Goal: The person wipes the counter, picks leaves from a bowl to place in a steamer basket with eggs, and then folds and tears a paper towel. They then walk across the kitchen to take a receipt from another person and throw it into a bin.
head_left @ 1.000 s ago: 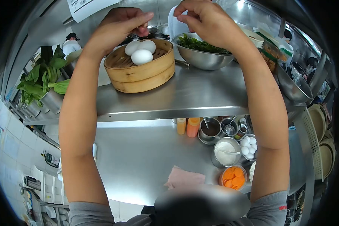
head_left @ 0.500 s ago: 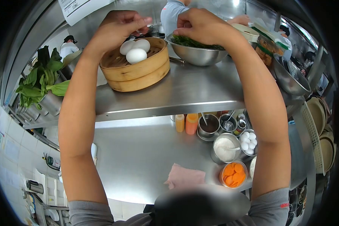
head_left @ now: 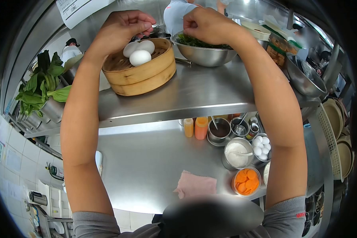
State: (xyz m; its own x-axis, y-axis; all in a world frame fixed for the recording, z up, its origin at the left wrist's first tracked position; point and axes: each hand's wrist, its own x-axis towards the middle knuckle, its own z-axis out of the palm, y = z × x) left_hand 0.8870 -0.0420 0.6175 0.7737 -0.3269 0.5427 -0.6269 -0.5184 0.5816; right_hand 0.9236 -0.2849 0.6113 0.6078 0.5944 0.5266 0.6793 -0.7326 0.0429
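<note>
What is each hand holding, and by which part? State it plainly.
Cannot be told: left hand pinches above the bamboo steamer, right hand over the greens bowl; fingertips' contents unclear.

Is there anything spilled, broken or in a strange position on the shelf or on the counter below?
Nothing stands out. The bamboo steamer sits flat on the steel shelf with three whole eggs inside. The bowl of greens is upright. The containers on the counter below stand upright, with no spill visible.

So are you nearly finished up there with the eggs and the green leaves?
Done: three eggs lie in the bamboo steamer. In hand: the left hand pinches something small above them, and the right hand reaches into the metal bowl of greens. Left: the bowl looks full, so probably not nearly.
</note>
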